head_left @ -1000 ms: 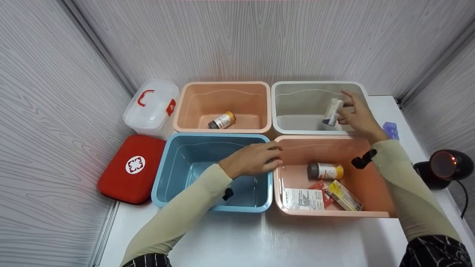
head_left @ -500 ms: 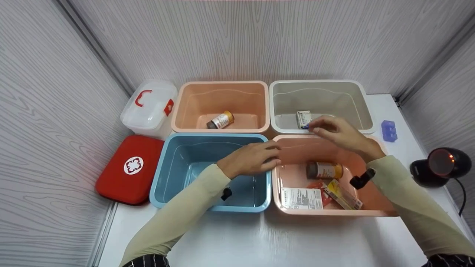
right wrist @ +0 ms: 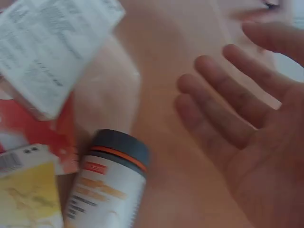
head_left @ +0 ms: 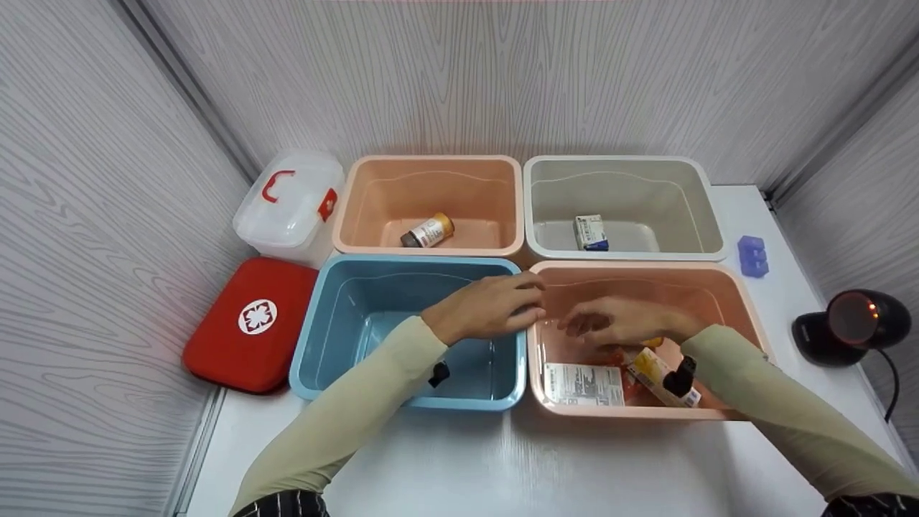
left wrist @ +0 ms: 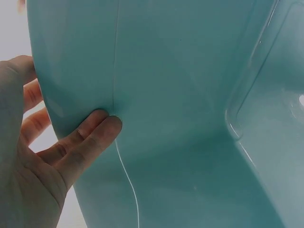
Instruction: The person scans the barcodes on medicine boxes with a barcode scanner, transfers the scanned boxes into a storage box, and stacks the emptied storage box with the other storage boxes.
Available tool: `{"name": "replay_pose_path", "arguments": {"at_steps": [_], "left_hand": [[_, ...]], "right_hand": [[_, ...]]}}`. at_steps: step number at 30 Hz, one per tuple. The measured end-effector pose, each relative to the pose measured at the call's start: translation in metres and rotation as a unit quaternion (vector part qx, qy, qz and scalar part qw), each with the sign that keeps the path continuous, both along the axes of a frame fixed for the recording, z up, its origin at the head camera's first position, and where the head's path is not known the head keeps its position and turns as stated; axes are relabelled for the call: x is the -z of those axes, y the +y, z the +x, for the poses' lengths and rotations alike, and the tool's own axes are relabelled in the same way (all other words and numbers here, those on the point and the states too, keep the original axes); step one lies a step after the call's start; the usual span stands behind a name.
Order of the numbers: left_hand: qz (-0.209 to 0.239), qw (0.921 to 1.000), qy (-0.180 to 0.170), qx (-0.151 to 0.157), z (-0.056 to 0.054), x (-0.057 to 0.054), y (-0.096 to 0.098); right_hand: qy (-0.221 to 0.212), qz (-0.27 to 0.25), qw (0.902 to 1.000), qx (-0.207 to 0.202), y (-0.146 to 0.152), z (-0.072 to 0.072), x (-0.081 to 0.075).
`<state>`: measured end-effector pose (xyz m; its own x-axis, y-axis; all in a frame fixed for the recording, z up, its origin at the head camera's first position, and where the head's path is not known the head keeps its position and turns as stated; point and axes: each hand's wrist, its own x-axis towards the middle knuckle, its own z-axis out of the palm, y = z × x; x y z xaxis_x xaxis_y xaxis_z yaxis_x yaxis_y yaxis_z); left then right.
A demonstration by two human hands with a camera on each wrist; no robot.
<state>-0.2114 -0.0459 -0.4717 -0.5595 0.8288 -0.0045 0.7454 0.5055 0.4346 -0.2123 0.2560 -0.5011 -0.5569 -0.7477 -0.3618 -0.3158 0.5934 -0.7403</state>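
Observation:
My left hand (head_left: 488, 309) rests at the right rim of the blue bin (head_left: 312, 327), fingers loosely bent. In the left wrist view two of its fingertips touch the bin's inner wall and other fingers lie beyond the rim. My right hand (head_left: 624, 321), blurred, is over the front pink bin (head_left: 646, 267) with nothing in its fingers. Beneath it lies a pill bottle (right wrist: 107, 185) with a dark cap, mostly hidden in the head view. Beside that are a white printed box (head_left: 583, 384), a red-and-white packet (right wrist: 38, 123) and a yellow-and-white box (head_left: 664, 377).
The grey bin (head_left: 535, 208) holds a white-and-blue box (head_left: 591, 233). Another pill bottle (head_left: 428, 230) lies in the back pink bin (head_left: 344, 208). Left stand a clear case (head_left: 291, 205) and a red first-aid case (head_left: 251, 323); right, a purple pill organizer (head_left: 752, 256) and a black device (head_left: 854, 323).
My right hand has set the white-and-blue box down in the grey bin, let go, and come back over the front pink bin. The left hand has stayed in place.

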Motion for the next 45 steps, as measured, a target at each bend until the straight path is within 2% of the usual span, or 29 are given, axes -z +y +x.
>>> {"name": "replay_pose_path", "arguments": {"at_steps": [3, 7, 10, 13, 17, 20, 24, 27, 30, 34, 39, 45], "left_hand": [[-0.002, 1.0, -0.002, -0.004, 0.0, 0.0, 0.0], [-0.007, 1.0, 0.001, -0.006, 0.001, 0.0, 0.0], [-0.011, 0.9999, 0.004, -0.002, 0.001, 0.0, 0.0], [-0.015, 0.9999, 0.004, -0.002, 0.0, 0.0, 0.001], [-0.016, 0.9999, 0.005, -0.002, 0.0, 0.001, 0.002], [-0.014, 0.9999, 0.009, 0.002, 0.0, 0.0, 0.003], [-0.014, 0.9998, 0.015, 0.005, 0.0, -0.001, 0.004], [-0.012, 0.9998, 0.013, 0.004, 0.0, -0.001, 0.003], [-0.01, 0.9999, 0.007, -0.001, 0.0, -0.001, 0.002], [-0.013, 0.9999, -0.001, -0.008, 0.0, -0.001, 0.001], [-0.017, 0.9998, -0.006, -0.012, 0.001, 0.0, 0.001], [-0.017, 0.9997, -0.01, -0.015, 0.0, 0.001, 0.002]], "right_hand": [[-0.047, 0.073, 0.9954, -0.039, -0.011, 0.004, 0.014], [-0.06, 0.144, 0.9848, -0.077, -0.022, 0.008, 0.028], [-0.054, 0.172, 0.9792, -0.093, -0.027, 0.011, 0.034], [-0.044, 0.172, 0.9794, -0.095, -0.03, 0.012, 0.037], [-0.032, 0.155, 0.9848, -0.072, -0.03, 0.011, 0.033], [-0.011, 0.133, 0.9901, -0.043, -0.023, 0.009, 0.02], [0.025, 0.061, 0.9978, 0.003, -0.007, 0.004, -0.001], [0.058, -0.014, 0.9972, 0.045, 0.008, 0.001, -0.016], [0.094, -0.095, 0.9868, 0.091, 0.022, 0.002, -0.031], [0.141, -0.174, 0.964, 0.142, 0.035, 0.006, -0.046], [0.206, -0.185, 0.939, 0.204, 0.05, 0.018, -0.054], [0.231, -0.203, 0.9152, 0.26, 0.073, 0.033, -0.06]]}}
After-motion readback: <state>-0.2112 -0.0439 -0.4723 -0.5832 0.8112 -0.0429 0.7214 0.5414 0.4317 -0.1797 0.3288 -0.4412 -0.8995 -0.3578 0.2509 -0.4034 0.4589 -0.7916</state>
